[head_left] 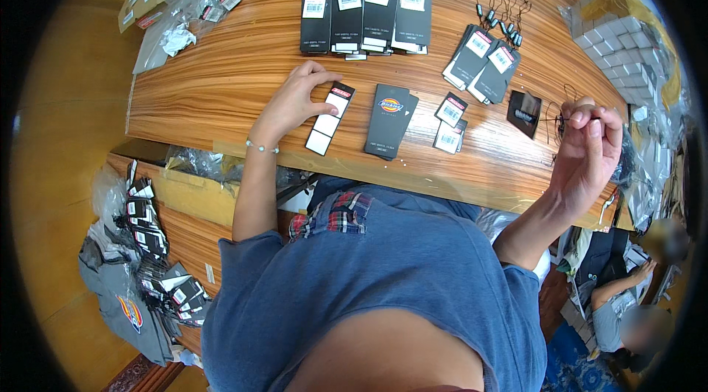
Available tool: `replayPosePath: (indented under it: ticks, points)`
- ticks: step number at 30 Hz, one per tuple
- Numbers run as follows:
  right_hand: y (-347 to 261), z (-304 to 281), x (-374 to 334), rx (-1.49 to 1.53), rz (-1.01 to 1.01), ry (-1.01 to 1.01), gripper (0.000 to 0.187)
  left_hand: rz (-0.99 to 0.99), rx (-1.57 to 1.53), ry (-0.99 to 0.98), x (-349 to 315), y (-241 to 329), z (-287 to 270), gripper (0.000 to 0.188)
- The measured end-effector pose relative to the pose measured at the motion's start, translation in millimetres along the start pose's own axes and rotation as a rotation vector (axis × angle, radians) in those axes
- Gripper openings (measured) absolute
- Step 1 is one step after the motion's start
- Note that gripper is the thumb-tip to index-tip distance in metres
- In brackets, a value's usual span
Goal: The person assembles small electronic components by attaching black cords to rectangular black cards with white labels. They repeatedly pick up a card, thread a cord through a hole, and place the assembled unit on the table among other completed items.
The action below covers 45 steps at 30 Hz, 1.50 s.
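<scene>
My left hand (295, 102) reaches over the wooden table, thumb and index finger apart in a curve. They touch the edge of a narrow dark tag strip (324, 120) with white stickers. Just right of it lies a small pile of dark grey hang tags (387, 123). Farther right are small barcode tags (450, 109) and a square black tag (523, 113). My right hand (590, 141) is raised near the table's right end, its fingertips pinched together on thin black string (552, 125). Part of that string is hidden behind the fingers.
Stacks of strung dark tags (365, 16) stand at the back, with more tags (483, 64) to their right. A plastic bag of small white boxes (619, 45) sits at the right edge. Plastic packaging (195, 16) lies back left. Another person (623, 311) sits lower right.
</scene>
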State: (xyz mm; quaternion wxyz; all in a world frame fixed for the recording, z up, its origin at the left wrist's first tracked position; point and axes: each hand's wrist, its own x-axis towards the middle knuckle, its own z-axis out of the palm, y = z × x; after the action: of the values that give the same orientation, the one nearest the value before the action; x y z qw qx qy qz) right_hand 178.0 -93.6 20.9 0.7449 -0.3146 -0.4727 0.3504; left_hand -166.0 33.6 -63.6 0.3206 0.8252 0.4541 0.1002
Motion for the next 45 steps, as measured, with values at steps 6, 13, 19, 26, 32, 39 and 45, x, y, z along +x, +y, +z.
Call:
replayPosePath:
  ticks: [6, 13, 19, 26, 32, 39, 45]
  points:
    - [7.2, 5.9, 3.2, -0.004, 0.055, 0.031, 0.015, 0.265, 0.151, 0.196, -6.8, -0.7, 3.8, 0.045]
    - [-1.6, 44.6, -4.7, -0.343, 0.143, 0.031, 0.013, 0.126, -0.727, 0.177, 6.4, 67.3, -14.5, 0.027]
    - [20.9, 71.1, 2.4, -0.692, 0.038, -0.079, 0.019, 0.245, -0.811, 0.225, 44.7, 132.3, 1.6, 0.02]
    - [28.5, 58.4, 4.9, -0.731, -0.009, 0.007, 0.02, 0.374, -0.774, 0.234, 48.5, 162.2, 17.0, 0.018]
    - [27.6, 57.9, 5.4, -0.721, -0.006, -0.023, 0.02, 0.397, -0.693, 0.231, 49.9, 161.9, 19.1, 0.018]
    - [24.7, 61.4, 8.1, -0.771, -0.006, -0.025, 0.021, 0.407, -0.684, 0.232, 46.4, 165.7, 15.9, 0.016]
    - [28.5, 61.8, 9.7, -0.825, -0.04, -0.033, 0.02, 0.504, -0.531, 0.322, 47.9, 163.4, 19.2, 0.014]
